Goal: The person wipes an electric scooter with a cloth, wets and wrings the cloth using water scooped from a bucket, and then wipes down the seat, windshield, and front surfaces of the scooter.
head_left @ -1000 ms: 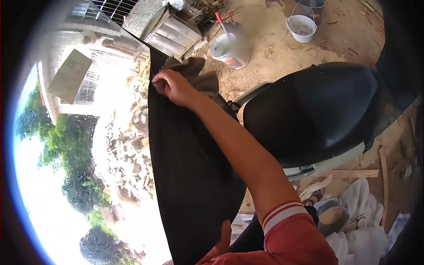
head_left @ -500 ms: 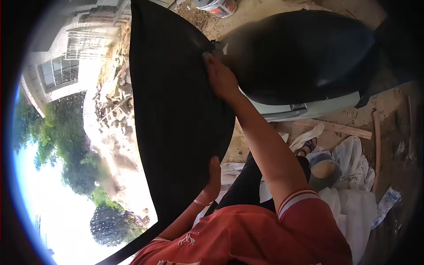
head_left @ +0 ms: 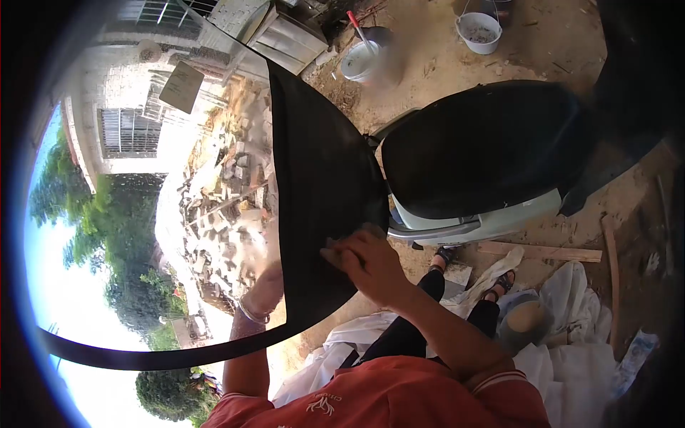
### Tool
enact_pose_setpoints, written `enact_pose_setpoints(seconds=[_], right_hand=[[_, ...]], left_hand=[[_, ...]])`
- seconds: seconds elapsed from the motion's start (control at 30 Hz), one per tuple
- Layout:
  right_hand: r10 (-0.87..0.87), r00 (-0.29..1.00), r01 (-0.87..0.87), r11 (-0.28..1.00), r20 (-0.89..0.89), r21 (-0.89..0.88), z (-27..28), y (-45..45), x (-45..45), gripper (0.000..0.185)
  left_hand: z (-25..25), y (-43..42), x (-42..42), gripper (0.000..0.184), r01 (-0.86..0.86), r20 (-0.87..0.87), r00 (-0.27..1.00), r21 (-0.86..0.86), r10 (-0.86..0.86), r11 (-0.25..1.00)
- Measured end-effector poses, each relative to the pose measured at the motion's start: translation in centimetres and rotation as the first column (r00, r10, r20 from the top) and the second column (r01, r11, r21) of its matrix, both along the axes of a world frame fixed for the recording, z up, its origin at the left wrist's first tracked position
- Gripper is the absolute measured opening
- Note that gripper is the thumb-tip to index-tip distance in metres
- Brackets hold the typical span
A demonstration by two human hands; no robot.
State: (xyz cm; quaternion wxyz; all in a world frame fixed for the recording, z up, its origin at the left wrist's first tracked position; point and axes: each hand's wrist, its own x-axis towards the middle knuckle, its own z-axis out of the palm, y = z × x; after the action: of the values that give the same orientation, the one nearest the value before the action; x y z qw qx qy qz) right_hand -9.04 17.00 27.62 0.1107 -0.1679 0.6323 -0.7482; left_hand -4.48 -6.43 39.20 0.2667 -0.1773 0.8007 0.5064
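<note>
A large black panel [head_left: 321, 171], curved along its right side, stands in front of me. It borders a clear sheet [head_left: 214, 299] with a black rim along its lower edge. My right hand [head_left: 367, 260] is on the black panel near its right edge, fingers curled together. A small pale bit shows at the fingertips, too blurred to name. My left hand [head_left: 264, 289] is behind the clear sheet and shows through it, a bracelet at the wrist. Its fingers are blurred and partly hidden by the black part. The scooter seat [head_left: 485, 150] is just right of the panel.
The pale scooter body [head_left: 485, 225] is under the seat. Two white pails [head_left: 479, 33] [head_left: 359, 63] stand farther off. By my feet lie white sheeting [head_left: 571, 357], a wooden plank [head_left: 542, 251] and a grey bucket [head_left: 524, 321]. Rubble [head_left: 228, 185] shows through the clear sheet.
My right hand has come down along the black panel towards me. My left hand has left the panel's right edge and is now behind the clear sheet. The view has shifted, showing pails beyond.
</note>
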Motion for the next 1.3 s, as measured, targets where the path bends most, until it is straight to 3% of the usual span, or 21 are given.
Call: enact_pose_setpoints(seconds=[0.03, 0.1, 0.13, 0.17, 0.2, 0.23, 0.27, 0.37, 0.47, 0.53, 0.63, 0.67, 0.73, 0.8, 0.87, 0.9, 0.93, 1.0, 1.13, 1.23, 1.3], right_hand=[[-0.146, 0.98, 0.156, 0.986, -0.137, 0.066, 0.5, 0.1, -1.4, 0.026], [-0.095, 0.974, 0.124, 0.983, -0.204, 0.138, 3.6, 0.7, -4.5, 0.028], [-0.036, 0.963, 0.096, 0.972, -0.265, 0.215, 5.4, 0.9, -6.1, 0.031], [-0.035, 0.96, 0.098, 0.971, -0.278, 0.218, 7.0, 0.9, -7.3, 0.031], [0.099, 0.918, 0.045, 0.936, -0.384, 0.348, 8.5, 0.7, -8.3, 0.035], [0.241, 0.854, 0.008, 0.88, -0.46, 0.476, 9.3, 0.5, -9.0, 0.039], [0.244, 0.852, 0.007, 0.879, -0.462, 0.476, 9.4, 0.4, -9.8, 0.039], [0.393, 0.839, -0.147, 0.83, -0.377, 0.537, 8.3, 0.2, -11.1, 0.049], [0.521, 0.764, -0.143, 0.713, -0.381, 0.686, 8.2, -0.2, -11.5, 0.044], [0.511, 0.749, -0.081, 0.703, -0.422, 0.707, 8.9, 0.8, -12.5, 0.038], [0.4, 0.741, 0.056, 0.764, -0.54, 0.642, 8.5, 3.3, -14.5, 0.018], [0.384, 0.743, 0.084, 0.759, -0.548, 0.646, 8.5, 4.8, -15.0, 0.015], [0.399, 0.742, 0.078, 0.746, -0.539, 0.661, 7.7, 7.0, -15.7, 0.018], [0.412, 0.742, 0.052, 0.751, -0.529, 0.658, 7.1, 7.5, -15.3, 0.021], [0.41, 0.745, 0.039, 0.76, -0.526, 0.648, 6.8, 7.7, -14.9, 0.023], [0.425, 0.758, 0.007, 0.754, -0.496, 0.657, 6.8, 7.2, -14.7, 0.025], [0.438, 0.767, -0.022, 0.748, -0.468, 0.663, 6.7, 6.8, -14.5, 0.026], [0.437, 0.76, -0.012, 0.749, -0.482, 0.662, 6.4, 6.2, -14.3, 0.026], [0.381, 0.764, -0.005, 0.81, -0.521, 0.586, 4.3, 4.6, -13.1, 0.028], [0.359, 0.807, -0.056, 0.837, -0.469, 0.545, 3.6, 3.6, -11.9, 0.034], [0.353, 0.823, -0.093, 0.856, -0.445, 0.508, 3.2, 2.9, -11.2, 0.04]], left_hand=[[1.0, 1.5, -2.1, 0.031, 0.031, -0.157, 0.986, -0.18, -0.06, 0.983], [3.6, 4.7, -7.6, 0.032, -0.183, -0.247, 0.957, -0.119, 0.15, 0.976], [4.3, 5.5, -9.6, 0.031, -0.401, -0.13, 0.902, 0.108, 0.412, 0.91], [3.9, 5.7, -10.7, 0.031, -0.399, -0.14, 0.9, 0.117, 0.413, 0.909], [3.2, 5.7, -11.4, 0.029, -0.227, -0.378, 0.916, -0.209, 0.135, 0.951], [2.9, 5.5, -11.6, 0.027, -0.111, -0.484, 0.851, -0.546, -0.204, 0.831], [2.9, 5.1, -11.6, 0.027, -0.115, -0.486, 0.85, -0.545, -0.201, 0.83], [3.3, 4.7, -11.3, 0.021, -0.17, -0.354, 0.929, -0.147, 0.109, 0.974], [1.0, 3.4, -11.2, 0.022, -0.018, -0.534, 0.844, -0.125, -0.052, 0.992], [0.7, 4.5, -11.3, 0.023, -0.024, -0.517, 0.855, -0.127, -0.046, 0.992], [0.3, 4.9, -10.3, 0.018, 0.105, -0.491, 0.81, -0.415, -0.32, 0.904], [0.7, 4.8, -9.4, 0.018, 0.091, -0.492, 0.817, -0.405, -0.301, 0.91], [2.6, 5.6, -6.9, 0.017, 0.315, -0.096, 0.826, -0.739, -0.556, 0.595], [6.5, 8.6, -4.8, 0.01, 0.576, 0.246, 0.798, -0.582, -0.551, 0.574], [6.1, 9.5, -1.8, 0.009, 0.822, 0.397, 0.528, -0.462, -0.751, 0.333], [6.9, 11.6, -0.7, 0.009, 0.856, 0.416, 0.514, -0.304, -0.75, 0.418], [7.9, 14.4, -0.1, 0.009, 0.86, 0.432, 0.499, -0.141, -0.751, 0.491], [8.5, 17.6, 0.9, 0.009, 0.814, 0.004, 0.581, -0.019, -0.814, 0.581], [8.7, 23.8, 0.0, 0.01, 0.625, -0.315, 0.699, -0.167, -0.642, 0.763], [7.2, 25.0, -1.3, 0.013, 0.348, -0.269, 0.644, -0.73, -0.716, 0.588], [5.2, 23.7, -2.5, 0.017, 0.148, -0.233, 0.679, -0.885, -0.696, 0.441]])
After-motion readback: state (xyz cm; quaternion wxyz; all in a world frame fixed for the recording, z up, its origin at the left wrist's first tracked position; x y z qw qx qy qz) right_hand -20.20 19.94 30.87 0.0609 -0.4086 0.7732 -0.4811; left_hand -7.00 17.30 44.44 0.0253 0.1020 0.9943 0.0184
